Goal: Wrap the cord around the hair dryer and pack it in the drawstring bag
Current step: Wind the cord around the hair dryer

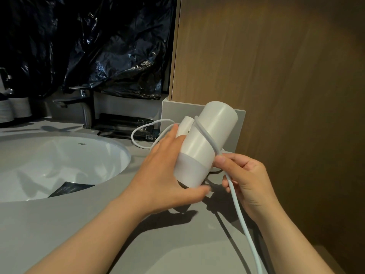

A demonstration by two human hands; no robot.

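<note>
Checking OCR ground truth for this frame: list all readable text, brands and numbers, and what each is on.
"FRENZA", last letters uncertain: printed on the back inner wall of the sink.
Black sachets on the counter behind the sink: white print, too small to read.
Black sachet lying in the sink: faint marks, unreadable.
Hair dryer: no text visible.

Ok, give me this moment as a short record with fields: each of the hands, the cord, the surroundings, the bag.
left hand: the left hand grips the hair dryer by its barrel, over the counter
right hand: the right hand pinches the cord beside the barrel
cord: one turn crosses the barrel diagonally; a slack loop shows behind; the rest trails toward the camera
surroundings: white sink to the left, faucet behind it
drawstring bag: not in view
</note>
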